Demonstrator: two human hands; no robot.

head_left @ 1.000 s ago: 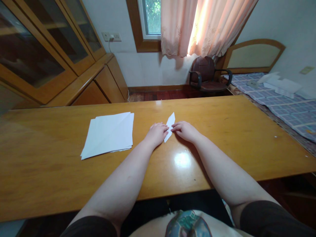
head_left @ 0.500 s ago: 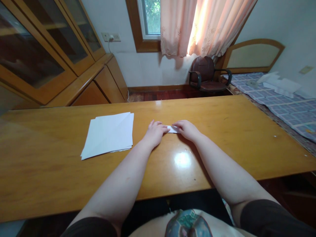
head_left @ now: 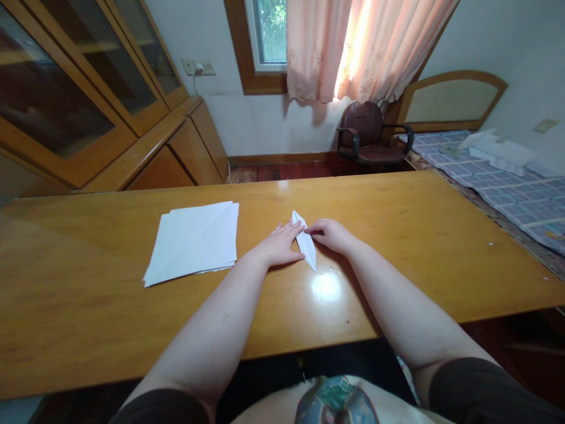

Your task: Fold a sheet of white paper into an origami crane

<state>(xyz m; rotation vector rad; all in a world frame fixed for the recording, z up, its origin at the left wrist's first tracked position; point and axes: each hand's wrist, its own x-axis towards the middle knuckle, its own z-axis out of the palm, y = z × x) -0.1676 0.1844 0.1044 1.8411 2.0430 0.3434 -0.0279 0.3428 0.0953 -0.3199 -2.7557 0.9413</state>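
Observation:
A narrow folded strip of white paper (head_left: 308, 247), pointed at both ends, lies slantwise on the wooden table. My left hand (head_left: 282, 244) rests on its left side, fingers stretched across the upper part and thumb spread apart near the lower left edge. From the right, my right hand (head_left: 330, 234) has its fingers bent together at the strip's upper right edge; the fingertips seem to pinch it there. Parts of the strip are covered by my fingers.
A stack of white paper sheets (head_left: 194, 238) lies left of my hands on the table (head_left: 88, 318). Beyond the table stand a brown armchair (head_left: 368, 132), a wooden cabinet (head_left: 150, 141) and, at right, a bed (head_left: 498, 176) with papers on it.
The folded paper has turned from lying crosswise to a steep slant, and more of it shows. My left hand has spread its thumb and fingers along it; the right hand has shifted slightly.

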